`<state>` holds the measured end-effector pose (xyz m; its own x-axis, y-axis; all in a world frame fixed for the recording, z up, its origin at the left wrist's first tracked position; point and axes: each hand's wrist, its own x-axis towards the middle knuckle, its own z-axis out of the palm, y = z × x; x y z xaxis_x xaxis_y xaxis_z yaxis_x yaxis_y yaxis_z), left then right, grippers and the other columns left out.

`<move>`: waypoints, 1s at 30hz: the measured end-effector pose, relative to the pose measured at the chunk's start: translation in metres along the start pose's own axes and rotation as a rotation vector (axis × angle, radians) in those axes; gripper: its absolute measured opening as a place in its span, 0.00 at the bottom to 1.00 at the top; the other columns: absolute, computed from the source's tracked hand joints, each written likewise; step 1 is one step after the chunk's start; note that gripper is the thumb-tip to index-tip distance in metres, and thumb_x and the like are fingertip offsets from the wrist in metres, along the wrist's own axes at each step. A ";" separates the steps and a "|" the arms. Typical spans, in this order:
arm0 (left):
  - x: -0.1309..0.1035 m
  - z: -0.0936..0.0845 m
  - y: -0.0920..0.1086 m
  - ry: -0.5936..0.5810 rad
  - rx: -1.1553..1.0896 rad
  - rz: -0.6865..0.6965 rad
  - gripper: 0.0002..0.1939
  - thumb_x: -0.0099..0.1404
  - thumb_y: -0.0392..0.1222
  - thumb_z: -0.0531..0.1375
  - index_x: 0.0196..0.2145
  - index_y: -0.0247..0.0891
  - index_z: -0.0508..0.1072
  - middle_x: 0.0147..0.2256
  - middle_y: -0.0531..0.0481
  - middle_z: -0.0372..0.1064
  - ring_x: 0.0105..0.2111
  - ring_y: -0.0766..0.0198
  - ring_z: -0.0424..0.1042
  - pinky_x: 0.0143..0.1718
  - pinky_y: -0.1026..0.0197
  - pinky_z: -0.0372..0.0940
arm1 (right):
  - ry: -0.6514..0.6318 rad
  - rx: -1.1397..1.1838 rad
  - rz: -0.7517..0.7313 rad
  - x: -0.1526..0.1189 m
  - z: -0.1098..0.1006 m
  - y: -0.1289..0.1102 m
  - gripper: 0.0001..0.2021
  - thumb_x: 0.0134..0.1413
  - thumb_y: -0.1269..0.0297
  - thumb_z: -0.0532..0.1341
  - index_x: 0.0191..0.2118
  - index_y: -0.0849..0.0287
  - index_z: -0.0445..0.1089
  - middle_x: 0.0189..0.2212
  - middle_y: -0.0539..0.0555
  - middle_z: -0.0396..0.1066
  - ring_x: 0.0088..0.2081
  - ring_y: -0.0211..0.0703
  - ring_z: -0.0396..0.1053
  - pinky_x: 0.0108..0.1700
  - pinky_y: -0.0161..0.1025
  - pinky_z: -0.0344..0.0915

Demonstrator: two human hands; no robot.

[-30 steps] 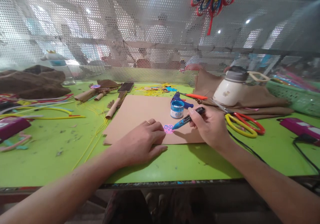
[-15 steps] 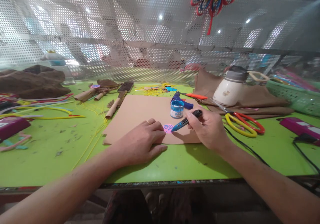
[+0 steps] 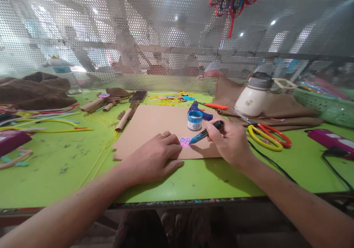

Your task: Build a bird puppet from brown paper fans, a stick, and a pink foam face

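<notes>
Green table (image 3: 55, 174): pen (image 3: 206, 132) in right hand (image 3: 231, 143).

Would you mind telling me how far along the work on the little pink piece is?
Already done: the small pink cut-out bears dark circle marks. In hand: the right hand touches the blue-tipped black pen to its edge, while the left hand steadies it on the brown cardboard sheet. What is left cannot be told.

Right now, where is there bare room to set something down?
Bare green table lies left of the brown cardboard sheet, and along the front edge below both hands. It is crowded right of the right hand: yellow-and-red scissors, white jug. Yellow strips clutter far left.
</notes>
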<state>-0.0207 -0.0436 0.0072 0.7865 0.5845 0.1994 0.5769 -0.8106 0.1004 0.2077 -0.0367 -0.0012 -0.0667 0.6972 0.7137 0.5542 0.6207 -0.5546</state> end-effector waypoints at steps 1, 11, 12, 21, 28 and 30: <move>0.000 0.000 0.000 -0.004 0.000 0.000 0.12 0.69 0.46 0.55 0.42 0.38 0.75 0.40 0.43 0.68 0.42 0.54 0.65 0.45 0.52 0.61 | -0.006 -0.010 -0.011 0.000 0.000 0.000 0.12 0.59 0.61 0.57 0.26 0.57 0.67 0.17 0.46 0.66 0.19 0.34 0.61 0.25 0.33 0.60; 0.000 -0.001 0.001 0.009 -0.010 0.004 0.12 0.68 0.45 0.55 0.42 0.38 0.75 0.39 0.44 0.69 0.41 0.54 0.65 0.45 0.52 0.61 | -0.036 -0.020 -0.071 -0.001 0.001 -0.006 0.11 0.59 0.63 0.57 0.26 0.57 0.68 0.18 0.47 0.67 0.20 0.35 0.61 0.27 0.33 0.60; 0.000 -0.001 0.000 0.005 -0.008 0.004 0.12 0.69 0.45 0.55 0.42 0.38 0.74 0.39 0.43 0.69 0.41 0.54 0.65 0.45 0.51 0.61 | -0.035 -0.016 -0.068 -0.002 0.001 -0.006 0.12 0.59 0.63 0.56 0.25 0.57 0.68 0.18 0.47 0.67 0.20 0.35 0.61 0.26 0.33 0.60; 0.000 0.000 0.000 0.019 -0.006 0.010 0.11 0.68 0.45 0.56 0.42 0.39 0.75 0.39 0.44 0.68 0.41 0.54 0.65 0.45 0.52 0.62 | 0.015 -0.028 -0.026 0.000 0.001 -0.003 0.12 0.59 0.61 0.57 0.26 0.57 0.67 0.16 0.46 0.65 0.18 0.35 0.59 0.24 0.34 0.59; 0.000 0.000 0.000 0.015 0.001 0.011 0.11 0.68 0.45 0.55 0.42 0.39 0.74 0.39 0.44 0.69 0.41 0.54 0.65 0.45 0.52 0.62 | -0.032 -0.023 -0.069 -0.001 0.000 -0.005 0.12 0.58 0.64 0.57 0.24 0.57 0.66 0.17 0.46 0.64 0.20 0.34 0.59 0.26 0.34 0.60; 0.000 0.001 0.000 0.002 0.010 0.008 0.12 0.69 0.45 0.55 0.42 0.39 0.74 0.40 0.44 0.68 0.42 0.54 0.65 0.45 0.52 0.61 | -0.032 -0.021 -0.075 -0.001 0.000 -0.005 0.11 0.58 0.64 0.57 0.25 0.58 0.67 0.18 0.47 0.65 0.20 0.34 0.60 0.27 0.34 0.60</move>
<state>-0.0207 -0.0436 0.0067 0.7905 0.5782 0.2019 0.5731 -0.8146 0.0892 0.2052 -0.0408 0.0006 -0.1356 0.6602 0.7387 0.5638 0.6646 -0.4904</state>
